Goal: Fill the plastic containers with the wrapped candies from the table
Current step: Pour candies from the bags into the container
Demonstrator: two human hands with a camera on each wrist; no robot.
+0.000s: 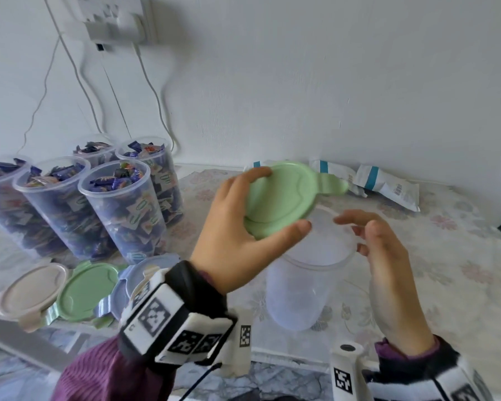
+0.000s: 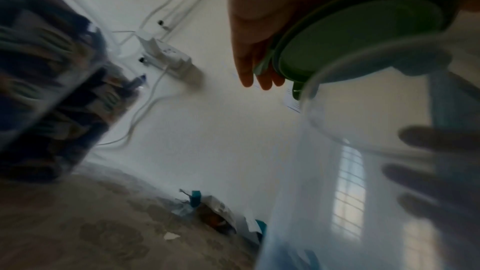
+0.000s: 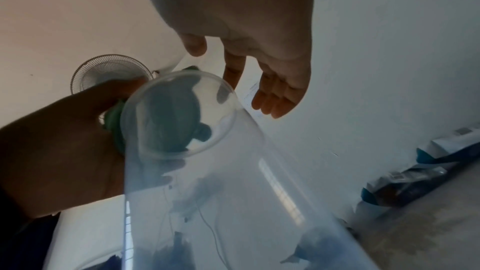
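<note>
My left hand (image 1: 240,215) grips a round green lid (image 1: 284,195) by its edge, thumb on the near side and fingers on the far side. It holds the lid tilted just above the left rim of an empty clear plastic container (image 1: 298,287) standing on the table. My right hand (image 1: 385,250) is open, its fingers relaxed beside the container's right rim; contact is unclear. The left wrist view shows the lid's (image 2: 355,34) underside in my left hand (image 2: 249,44). The right wrist view shows my right hand (image 3: 275,89) spread above the container (image 3: 207,182). Several clear containers (image 1: 119,209) full of wrapped candies stand at the left.
A beige lid (image 1: 29,293), a green lid (image 1: 84,287) and a blue lid (image 1: 128,282) lie near the table's front left edge. White and teal bags (image 1: 385,183) lie against the back wall. Cables (image 1: 154,91) hang from a wall socket above the filled containers.
</note>
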